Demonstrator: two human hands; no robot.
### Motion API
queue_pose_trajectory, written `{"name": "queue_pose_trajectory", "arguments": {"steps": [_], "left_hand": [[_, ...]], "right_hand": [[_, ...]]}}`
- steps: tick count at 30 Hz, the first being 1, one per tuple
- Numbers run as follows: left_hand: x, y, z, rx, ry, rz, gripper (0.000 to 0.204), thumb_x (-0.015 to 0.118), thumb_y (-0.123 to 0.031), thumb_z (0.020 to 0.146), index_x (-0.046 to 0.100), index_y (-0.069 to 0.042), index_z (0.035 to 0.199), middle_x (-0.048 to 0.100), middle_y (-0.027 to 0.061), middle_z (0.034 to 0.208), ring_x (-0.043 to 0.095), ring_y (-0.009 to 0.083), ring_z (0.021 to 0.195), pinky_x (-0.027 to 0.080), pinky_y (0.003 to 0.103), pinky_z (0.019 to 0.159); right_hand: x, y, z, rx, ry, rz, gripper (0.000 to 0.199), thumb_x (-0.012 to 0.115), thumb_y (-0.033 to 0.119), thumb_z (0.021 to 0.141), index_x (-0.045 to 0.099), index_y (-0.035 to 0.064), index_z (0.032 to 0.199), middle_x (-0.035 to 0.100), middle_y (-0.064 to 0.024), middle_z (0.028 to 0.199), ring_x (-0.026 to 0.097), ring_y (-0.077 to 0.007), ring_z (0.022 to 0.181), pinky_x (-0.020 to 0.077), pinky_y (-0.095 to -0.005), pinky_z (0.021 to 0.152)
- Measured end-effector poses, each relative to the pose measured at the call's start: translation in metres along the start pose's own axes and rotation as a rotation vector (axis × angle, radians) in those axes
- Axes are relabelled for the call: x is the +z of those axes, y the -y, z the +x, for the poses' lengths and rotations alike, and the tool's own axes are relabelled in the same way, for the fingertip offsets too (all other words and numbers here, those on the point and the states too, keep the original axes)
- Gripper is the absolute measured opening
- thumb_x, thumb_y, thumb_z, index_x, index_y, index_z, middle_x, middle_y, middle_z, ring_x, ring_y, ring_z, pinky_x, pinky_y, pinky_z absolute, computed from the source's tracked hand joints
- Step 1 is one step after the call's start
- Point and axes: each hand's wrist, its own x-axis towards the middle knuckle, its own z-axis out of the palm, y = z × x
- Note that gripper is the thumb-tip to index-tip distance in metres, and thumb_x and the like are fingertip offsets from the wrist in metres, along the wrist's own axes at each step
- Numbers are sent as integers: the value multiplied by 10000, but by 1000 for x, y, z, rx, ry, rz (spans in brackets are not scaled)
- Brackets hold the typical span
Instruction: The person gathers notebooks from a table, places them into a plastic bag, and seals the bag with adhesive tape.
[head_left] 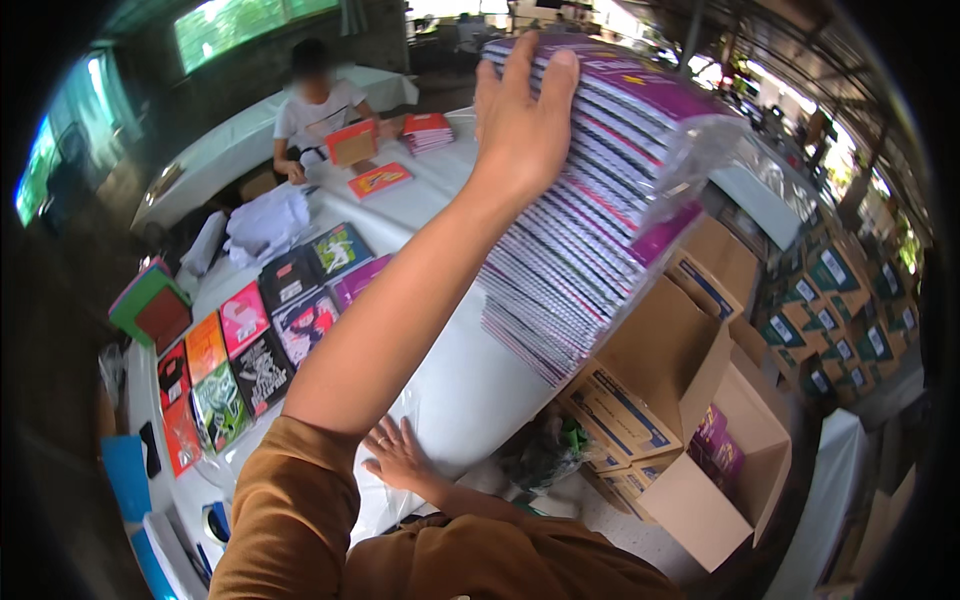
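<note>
A tall stack of spiral-bound notebooks [575,240] with a purple cover on top stands on the white-covered table [455,400]. Loose clear plastic hangs at its upper right side. My left hand [525,125] is raised to the top of the stack and rests against its spiral edge, fingers apart and holding nothing. Lower down, under my left arm, my right hand [397,457] lies palm down on the table with its fingers spread. A clear plastic sheet shows beside it. Several notebooks with colourful covers [262,370] lie in rows to the left, partly hidden by my left forearm.
Across the table a person [318,110] in a white shirt handles an orange-covered book [352,143] near a stack of red books [428,132]. An open carton [745,450] with purple items stands at right, beside brown cartons [620,415]. More boxes [840,310] are piled behind.
</note>
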Motion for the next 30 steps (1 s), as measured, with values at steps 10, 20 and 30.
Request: {"name": "queue_pose_trajectory", "arguments": {"steps": [10, 20, 30], "left_hand": [[-340, 148, -308, -371, -157, 1249, 620, 626, -215, 809, 358, -98, 1356, 326, 245, 1379, 290, 441, 1273, 241, 482, 1051], [-375, 110, -502, -1079, 88, 1409, 751, 384, -613, 855, 225, -166, 1438, 109, 214, 1491, 52, 395, 1379, 20, 545, 1089], [-395, 106, -500, -1089, 157, 1415, 766, 372, -629, 854, 209, -170, 1446, 83, 178, 1505, 38, 355, 1389, 4, 520, 1098]], "right_hand": [[11, -29, 48, -113, 7, 117, 634, 576, 409, 818, 380, 151, 1363, 303, -156, 1431, 211, -366, 1342, 173, -586, 1049], [11, -34, 50, 572, -232, 504, 247, 739, 109, 696, 535, 27, 808, 605, -124, 925, 602, -213, 765, 471, -348, 679], [-49, -73, 7, 771, 437, 1300, 406, 728, 173, 760, 549, -18, 1070, 602, -52, 852, 474, -75, 564, 361, -211, 458]]}}
